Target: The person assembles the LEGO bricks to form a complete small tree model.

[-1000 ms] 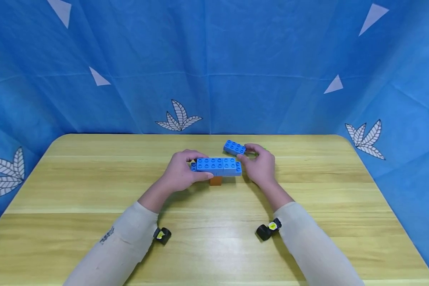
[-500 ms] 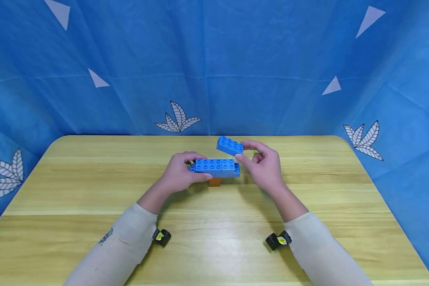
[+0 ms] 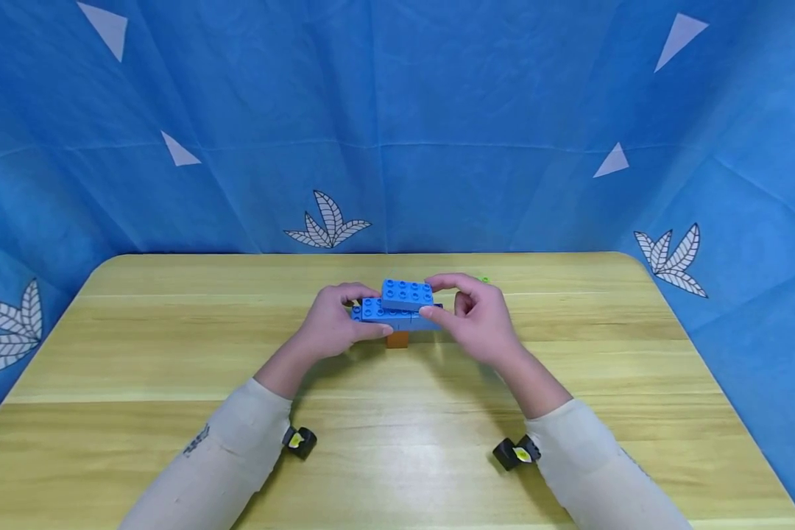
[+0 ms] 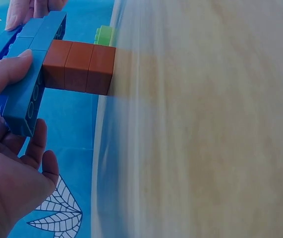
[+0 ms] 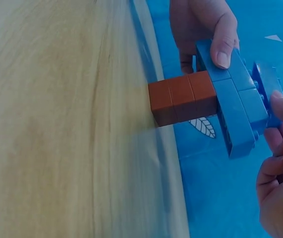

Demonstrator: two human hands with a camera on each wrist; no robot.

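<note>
A small tower stands on the table: a stack of several orange-brown bricks (image 5: 181,99) carries two layers of blue bricks (image 4: 25,96). My left hand (image 3: 331,320) grips the left end of those blue layers, thumb on the near side. Between the thumb and fingers of my right hand (image 3: 480,320) is a blue eight-stud brick (image 3: 407,294), held over the right part of the top layer. In the right wrist view it sits at a slight angle to the studs; whether it touches them I cannot tell. My right hand hides the tower's right end in the head view.
A light green brick (image 4: 104,35) stands on the table behind the tower, mostly hidden by my right hand in the head view. The wooden table (image 3: 397,442) ends at a blue cloth backdrop (image 3: 397,147).
My right hand has lifted the blue brick from behind the tower's right side and brought it left and nearer, over the top layer. My left hand keeps its grip on the tower.
</note>
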